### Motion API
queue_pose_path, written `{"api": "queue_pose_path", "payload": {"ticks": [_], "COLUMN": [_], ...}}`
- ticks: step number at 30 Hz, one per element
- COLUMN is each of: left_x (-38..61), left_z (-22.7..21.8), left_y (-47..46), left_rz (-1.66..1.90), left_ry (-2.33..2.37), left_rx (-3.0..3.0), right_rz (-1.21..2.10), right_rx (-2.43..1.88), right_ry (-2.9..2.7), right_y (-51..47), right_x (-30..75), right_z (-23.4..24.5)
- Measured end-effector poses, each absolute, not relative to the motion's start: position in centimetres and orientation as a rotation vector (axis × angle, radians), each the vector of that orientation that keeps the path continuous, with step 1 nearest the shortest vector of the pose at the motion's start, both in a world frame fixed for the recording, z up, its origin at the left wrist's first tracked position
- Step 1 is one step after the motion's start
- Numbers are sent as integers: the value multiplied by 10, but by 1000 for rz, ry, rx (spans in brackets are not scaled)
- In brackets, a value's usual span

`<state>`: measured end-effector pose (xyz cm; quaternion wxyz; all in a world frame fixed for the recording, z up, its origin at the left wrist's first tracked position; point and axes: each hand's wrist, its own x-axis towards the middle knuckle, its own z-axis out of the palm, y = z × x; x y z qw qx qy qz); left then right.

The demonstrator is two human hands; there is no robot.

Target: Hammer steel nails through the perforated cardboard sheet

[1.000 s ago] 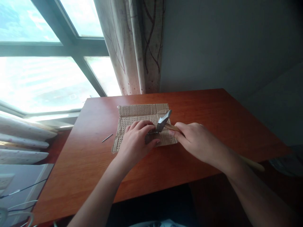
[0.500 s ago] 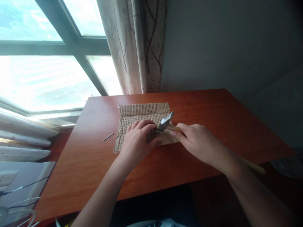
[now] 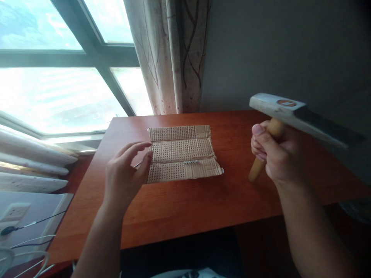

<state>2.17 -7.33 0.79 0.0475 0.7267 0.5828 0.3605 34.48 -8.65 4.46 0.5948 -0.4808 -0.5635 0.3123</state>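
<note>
A flat piece of cardboard (image 3: 189, 148), creased into three bands and punched with rows of small holes, lies on the table. On its nearest band is a short row of small pale bits (image 3: 191, 162), too small to name. My left hand (image 3: 124, 170) hovers at the cardboard's left edge, thumb and fingers curved but apart. Just behind its thumb shows part of a thin metal nail or rod (image 3: 138, 164) on the table. My right hand (image 3: 275, 150) is wrapped round the wooden handle of a hammer (image 3: 275, 106), raised at the right with its metal head uppermost.
The reddish-brown wooden table (image 3: 185, 208) runs below a window (image 3: 58, 96) and a patterned curtain (image 3: 165, 58). A grey wall (image 3: 252, 50) stands behind. At the lower left are a wall socket (image 3: 16, 212) and several cables (image 3: 34, 247).
My right hand has lifted the hammer off the cardboard, up and to the right. My left hand has moved left from the cardboard's middle to its left edge, uncovering the row of bits.
</note>
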Motion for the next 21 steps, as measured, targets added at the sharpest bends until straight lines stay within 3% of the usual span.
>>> {"api": "queue_pose_path", "payload": {"ticks": [4,9,18,21], "left_x": [-26,-43,-20,-24], "left_z": [-12,-34,-30,-27], "left_y": [-68,-67,-52,-48], "left_rz": [607,61,-256,-117], "left_ry": [2088,2151,2132,2153], "left_rx": [2237,2310,2375,2316], "right_rz": [742,631,632,619], "right_rx": [-1046,-1021,-978,-976], "right_ry": [-1123,-1110,-1112,-1125], "right_y": [-79,-79,-79,-80], "right_x": [344,342,342,341], "right_z": [36,25,20,17]}}
